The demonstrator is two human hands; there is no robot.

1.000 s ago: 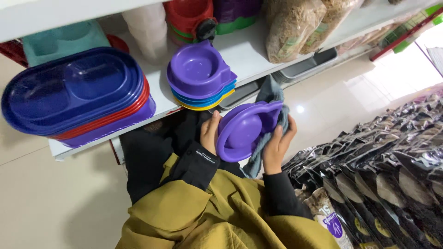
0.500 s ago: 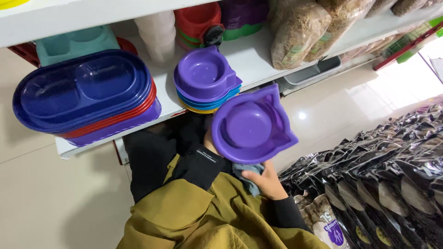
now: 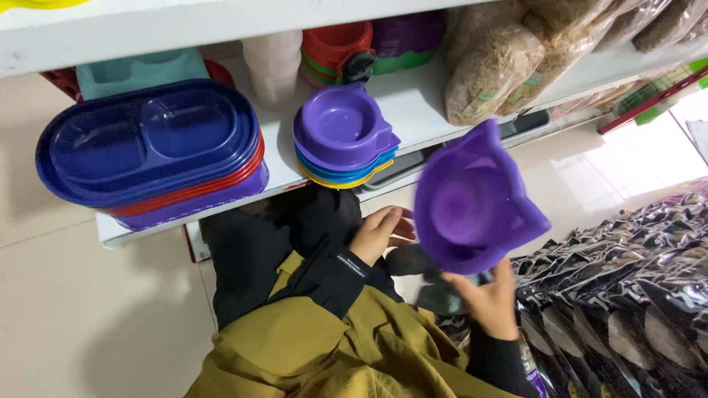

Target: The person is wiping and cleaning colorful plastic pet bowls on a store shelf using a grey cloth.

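My right hand (image 3: 488, 304) grips a purple cat-head-shaped bowl (image 3: 472, 203) by its lower rim and holds it tilted, hollow side toward me. A dark grey cloth (image 3: 435, 291) is bunched in the same hand under the bowl. My left hand (image 3: 380, 232) hovers just left of the bowl with fingers spread and nothing in it, close to the cloth's end. Both sleeves are black under an olive garment (image 3: 332, 346).
On the white shelf (image 3: 420, 103) stands a stack of matching bowls with a purple one on top (image 3: 343, 133). Beside it are stacked blue and red oval double dishes (image 3: 147, 144) and bags of feed (image 3: 494, 66). Dark pouches (image 3: 627, 295) lie at the right over pale floor tiles (image 3: 74, 309).
The purple bowl has gone from in front of my chest up and to the right. My left hand has let go of it, and my right hand now carries it with the cloth.
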